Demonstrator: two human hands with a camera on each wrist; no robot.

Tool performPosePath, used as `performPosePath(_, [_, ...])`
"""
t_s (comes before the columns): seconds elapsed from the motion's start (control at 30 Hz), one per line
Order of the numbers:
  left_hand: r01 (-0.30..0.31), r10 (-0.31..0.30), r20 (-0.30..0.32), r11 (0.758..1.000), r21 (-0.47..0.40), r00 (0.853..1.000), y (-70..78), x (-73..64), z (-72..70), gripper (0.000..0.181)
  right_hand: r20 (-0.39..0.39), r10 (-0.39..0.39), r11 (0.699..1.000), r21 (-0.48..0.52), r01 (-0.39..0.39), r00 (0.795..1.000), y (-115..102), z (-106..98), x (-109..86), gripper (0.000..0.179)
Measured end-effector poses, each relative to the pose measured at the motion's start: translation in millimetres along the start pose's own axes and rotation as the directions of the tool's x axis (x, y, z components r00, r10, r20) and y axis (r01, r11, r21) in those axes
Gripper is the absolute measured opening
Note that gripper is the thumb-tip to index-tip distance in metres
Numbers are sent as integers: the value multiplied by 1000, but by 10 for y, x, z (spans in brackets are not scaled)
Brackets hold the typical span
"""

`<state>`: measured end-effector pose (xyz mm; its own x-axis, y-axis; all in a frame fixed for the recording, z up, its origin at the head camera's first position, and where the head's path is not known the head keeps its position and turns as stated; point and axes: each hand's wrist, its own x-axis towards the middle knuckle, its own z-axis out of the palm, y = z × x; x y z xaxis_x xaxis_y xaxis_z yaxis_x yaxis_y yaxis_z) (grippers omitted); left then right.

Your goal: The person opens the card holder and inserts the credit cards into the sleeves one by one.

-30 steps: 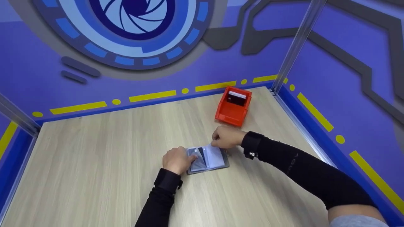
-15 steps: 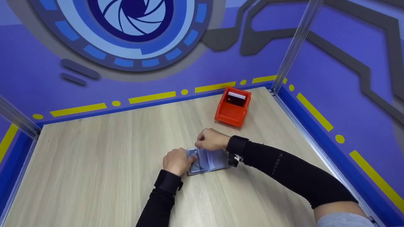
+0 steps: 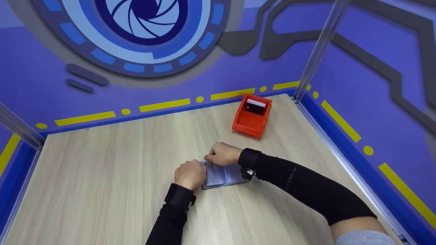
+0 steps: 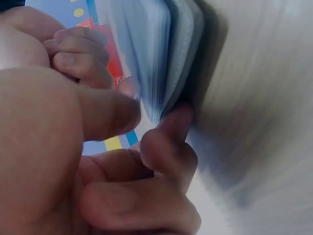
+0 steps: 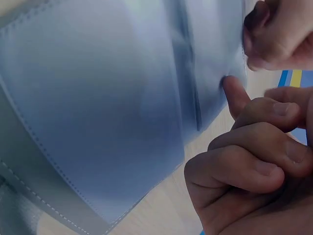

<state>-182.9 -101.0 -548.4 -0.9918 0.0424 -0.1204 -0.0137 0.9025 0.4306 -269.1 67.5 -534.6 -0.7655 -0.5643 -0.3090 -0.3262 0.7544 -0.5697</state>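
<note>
A card holder (image 3: 218,177) lies spread on the table, with a grey stitched cover and clear plastic sleeves. In the left wrist view its stacked sleeves (image 4: 149,44) appear edge-on beside the cover (image 4: 183,54). My left hand (image 3: 190,175) grips its left edge, a fingertip under the cover and the thumb by the sleeves. My right hand (image 3: 223,154) reaches over the far left corner. In the right wrist view the index fingertip (image 5: 234,90) touches a sleeve there, while the other fingers curl into the palm.
Behind the hands, towards the right, stands a red bin (image 3: 251,124) with dark and white cards (image 3: 255,106) upright at its back. Blue-purple panels (image 3: 177,88) with yellow marks border the wooden table (image 3: 112,177).
My right hand has moved left across the card holder, turning a clear sleeve from right to left over the left side. The left hand stays at the left edge.
</note>
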Motion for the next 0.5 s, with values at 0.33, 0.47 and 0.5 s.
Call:
performPosePath(0.33, [10, -10, 19, 1000, -10, 1000, -28, 17, 78, 52, 29, -85, 996, -12, 86, 996, 36, -130, -84, 40])
performPosePath(0.47, [17, -17, 20, 1000, -15, 1000, -11, 19, 70, 51, -93, -89, 996, -25, 87, 992, 145, -410, -123, 28])
performPosePath(0.5, [21, -21, 22, 1000, -16, 1000, -7, 18, 67, 51, -146, -84, 996, -34, 80, 986, 185, -496, -128, 27])
